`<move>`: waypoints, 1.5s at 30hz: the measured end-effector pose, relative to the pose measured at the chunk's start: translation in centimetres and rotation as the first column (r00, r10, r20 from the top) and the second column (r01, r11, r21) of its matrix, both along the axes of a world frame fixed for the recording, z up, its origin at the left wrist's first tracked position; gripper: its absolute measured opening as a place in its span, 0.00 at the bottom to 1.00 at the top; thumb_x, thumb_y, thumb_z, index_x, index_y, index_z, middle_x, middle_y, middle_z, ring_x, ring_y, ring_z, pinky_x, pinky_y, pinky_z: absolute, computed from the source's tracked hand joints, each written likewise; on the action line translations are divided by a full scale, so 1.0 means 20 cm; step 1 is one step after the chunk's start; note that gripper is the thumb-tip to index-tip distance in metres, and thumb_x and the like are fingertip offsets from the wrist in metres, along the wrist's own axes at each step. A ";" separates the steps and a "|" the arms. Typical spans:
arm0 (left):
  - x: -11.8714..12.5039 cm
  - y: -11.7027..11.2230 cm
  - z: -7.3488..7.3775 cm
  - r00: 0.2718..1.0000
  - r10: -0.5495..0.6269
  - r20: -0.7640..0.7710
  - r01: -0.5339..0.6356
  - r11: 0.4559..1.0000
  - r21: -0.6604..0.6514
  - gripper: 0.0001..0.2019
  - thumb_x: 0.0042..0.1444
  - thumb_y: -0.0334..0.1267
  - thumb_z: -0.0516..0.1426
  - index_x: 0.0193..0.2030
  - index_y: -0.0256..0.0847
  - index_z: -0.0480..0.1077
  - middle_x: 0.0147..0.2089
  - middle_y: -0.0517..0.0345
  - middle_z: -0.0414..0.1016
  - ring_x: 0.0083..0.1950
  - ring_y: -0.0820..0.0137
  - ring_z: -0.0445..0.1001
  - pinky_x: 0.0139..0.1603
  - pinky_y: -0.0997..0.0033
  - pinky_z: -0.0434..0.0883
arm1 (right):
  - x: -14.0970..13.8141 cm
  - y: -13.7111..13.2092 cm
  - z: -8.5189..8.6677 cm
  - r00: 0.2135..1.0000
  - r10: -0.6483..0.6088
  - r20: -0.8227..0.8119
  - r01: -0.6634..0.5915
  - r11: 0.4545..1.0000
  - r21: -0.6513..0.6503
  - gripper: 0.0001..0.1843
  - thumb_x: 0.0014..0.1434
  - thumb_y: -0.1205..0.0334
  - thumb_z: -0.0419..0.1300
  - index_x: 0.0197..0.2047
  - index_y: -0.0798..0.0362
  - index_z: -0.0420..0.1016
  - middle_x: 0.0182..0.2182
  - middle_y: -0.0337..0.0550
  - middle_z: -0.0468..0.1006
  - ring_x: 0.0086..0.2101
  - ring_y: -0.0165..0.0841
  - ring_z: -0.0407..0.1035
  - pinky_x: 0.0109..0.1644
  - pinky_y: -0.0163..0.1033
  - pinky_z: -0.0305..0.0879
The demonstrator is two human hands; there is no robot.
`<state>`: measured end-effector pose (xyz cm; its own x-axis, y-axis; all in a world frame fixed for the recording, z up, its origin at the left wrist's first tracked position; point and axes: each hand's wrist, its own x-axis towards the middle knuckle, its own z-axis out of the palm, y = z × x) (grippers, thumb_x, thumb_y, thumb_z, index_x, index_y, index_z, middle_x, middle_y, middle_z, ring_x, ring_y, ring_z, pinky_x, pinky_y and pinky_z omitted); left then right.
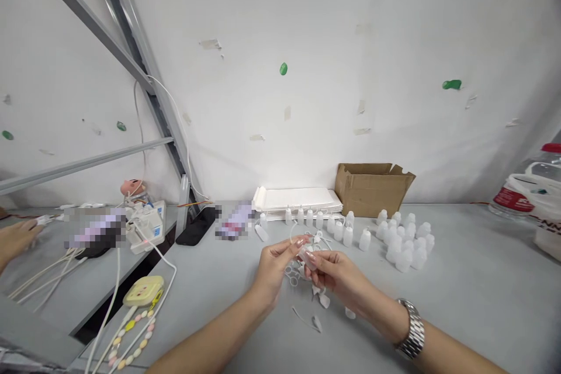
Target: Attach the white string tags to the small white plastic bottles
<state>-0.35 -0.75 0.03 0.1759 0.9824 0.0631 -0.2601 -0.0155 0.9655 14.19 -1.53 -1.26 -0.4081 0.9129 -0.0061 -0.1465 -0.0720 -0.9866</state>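
Note:
My left hand (276, 266) and my right hand (335, 274) meet above the grey table (460, 292), fingertips pinched together on a small translucent plastic bottle (305, 255). My right wrist wears a metal watch (411, 330). Under the hands lie clear plastic rings (293, 274) and several small white caps and strips (323, 300). Behind them stand a row of small white bottles (337, 228) and a cluster of several more (405, 239).
A torn cardboard box (370, 187) and a stack of white trays (295, 200) sit against the wall. Cables, a yellow power strip (142, 290) and a bead string lie left. Another person's hand (17, 239) shows at far left. Bagged containers (532, 190) stand right.

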 end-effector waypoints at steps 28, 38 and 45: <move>0.01 -0.01 0.02 0.989 -0.073 0.128 0.074 0.997 0.002 0.13 0.48 0.43 0.59 0.36 0.36 0.76 0.53 0.47 0.70 0.60 0.58 0.59 0.60 0.61 0.54 | 0.01 -0.04 0.08 0.928 -0.319 0.192 0.245 0.911 0.331 0.15 0.49 0.51 0.61 0.33 0.54 0.72 0.21 0.36 0.71 0.25 0.30 0.65 0.30 0.35 0.62; 0.01 -0.01 0.01 0.988 -0.073 0.138 0.073 0.997 0.004 0.13 0.48 0.43 0.59 0.37 0.37 0.76 0.53 0.47 0.70 0.60 0.57 0.60 0.60 0.60 0.53 | 0.00 -0.08 0.04 0.896 -0.386 0.220 0.257 0.854 0.452 0.16 0.55 0.48 0.55 0.32 0.53 0.71 0.22 0.38 0.71 0.24 0.30 0.64 0.29 0.34 0.61; 0.02 -0.02 0.01 0.989 -0.127 0.082 0.125 0.992 0.032 0.16 0.50 0.47 0.57 0.34 0.36 0.77 0.51 0.47 0.72 0.60 0.56 0.60 0.58 0.61 0.55 | 0.01 -0.03 0.07 0.984 0.029 -0.178 -0.040 0.997 -0.059 0.20 0.49 0.47 0.61 0.21 0.56 0.67 0.17 0.35 0.65 0.18 0.23 0.54 0.23 0.31 0.53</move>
